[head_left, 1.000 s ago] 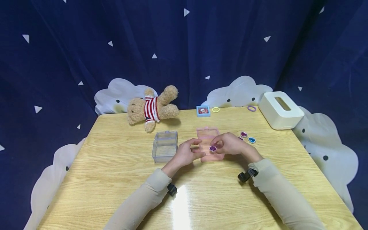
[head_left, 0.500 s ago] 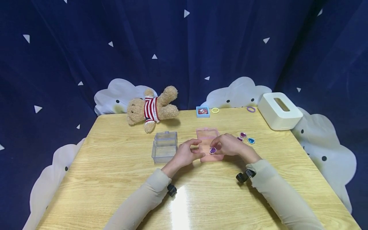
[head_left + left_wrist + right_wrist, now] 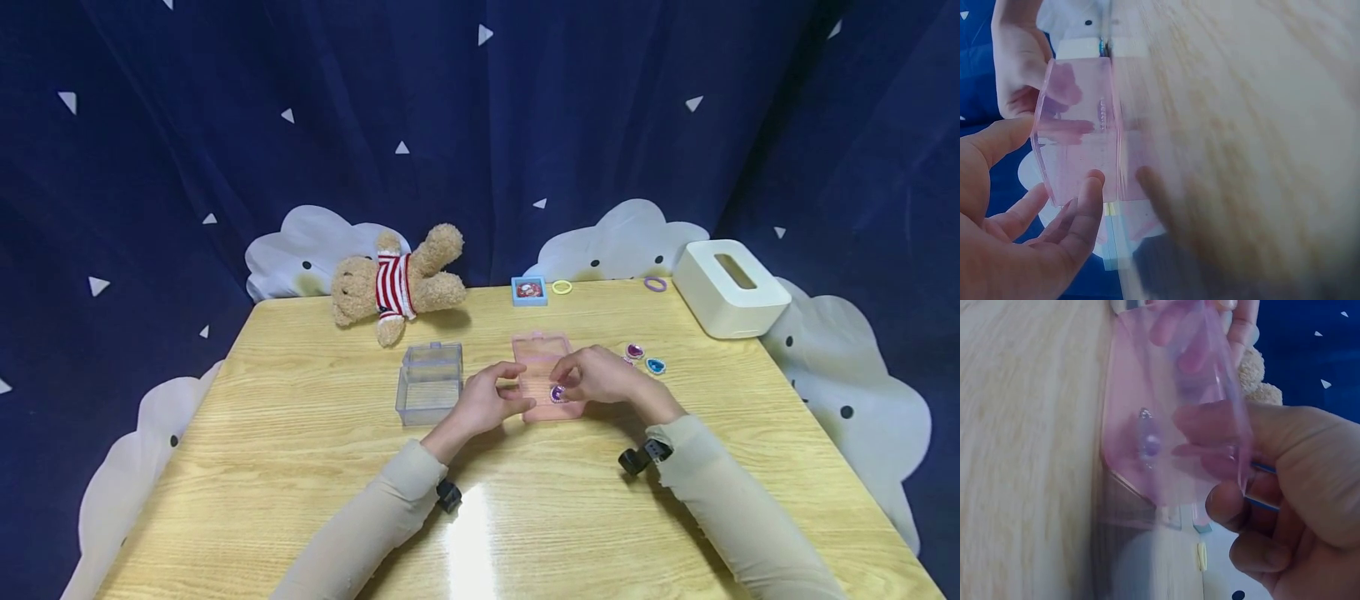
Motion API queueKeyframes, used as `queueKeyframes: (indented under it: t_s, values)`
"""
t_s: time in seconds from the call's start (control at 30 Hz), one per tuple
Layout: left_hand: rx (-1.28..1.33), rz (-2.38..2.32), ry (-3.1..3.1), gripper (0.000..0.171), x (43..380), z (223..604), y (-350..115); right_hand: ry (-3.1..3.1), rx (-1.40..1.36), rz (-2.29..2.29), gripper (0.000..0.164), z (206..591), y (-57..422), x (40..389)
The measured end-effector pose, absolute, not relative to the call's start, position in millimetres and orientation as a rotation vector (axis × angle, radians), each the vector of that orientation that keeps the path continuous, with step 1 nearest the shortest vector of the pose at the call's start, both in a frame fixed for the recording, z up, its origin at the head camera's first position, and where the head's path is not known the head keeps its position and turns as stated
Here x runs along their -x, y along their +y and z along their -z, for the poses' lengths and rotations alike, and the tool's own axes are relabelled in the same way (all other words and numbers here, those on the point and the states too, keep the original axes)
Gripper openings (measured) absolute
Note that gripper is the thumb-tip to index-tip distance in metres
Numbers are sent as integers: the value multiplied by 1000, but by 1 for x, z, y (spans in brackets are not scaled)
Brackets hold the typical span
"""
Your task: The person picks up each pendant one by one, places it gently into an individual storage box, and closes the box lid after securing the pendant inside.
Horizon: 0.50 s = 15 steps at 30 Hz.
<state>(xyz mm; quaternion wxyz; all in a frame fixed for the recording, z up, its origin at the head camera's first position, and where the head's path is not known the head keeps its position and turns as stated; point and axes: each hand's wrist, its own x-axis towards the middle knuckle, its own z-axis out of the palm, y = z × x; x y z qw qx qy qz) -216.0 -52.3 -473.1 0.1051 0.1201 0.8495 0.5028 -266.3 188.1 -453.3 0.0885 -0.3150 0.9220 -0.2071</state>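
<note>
The pink see-through plastic box (image 3: 534,382) stands on the table with its lid folded back. My left hand (image 3: 489,398) holds its left side, the thumb near the rim and the fingers along the wall. On the box floor lies a purple jewel (image 3: 1149,440) with a silvery beaded border. The right hand (image 3: 600,375) reaches in over the right wall. Through the wall in the right wrist view, its thumb and fingertips are above the jewel and apart from it. A red-pink jewel (image 3: 634,351) and a blue heart-shaped jewel (image 3: 656,366) lie right of the box; another is mostly hidden.
Left of the hands stands an open grey see-through box (image 3: 430,392). Behind lie a teddy bear (image 3: 401,283), a small blue frame (image 3: 529,291), a yellow ring (image 3: 562,287) and a purple ring (image 3: 656,284). A white tissue box (image 3: 731,292) stands at the back right.
The purple jewel, earlier between the right fingertips, now lies on the pink box's floor, let go. The right hand has shifted slightly; the left hand stays put.
</note>
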Motion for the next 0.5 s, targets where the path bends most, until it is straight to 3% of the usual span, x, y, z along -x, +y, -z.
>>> queueKeyframes:
  t_s: [0.5]
  values:
    - [-395,-1507,2502,61,216,473,-53,2839,752,893,22,435,224,280]
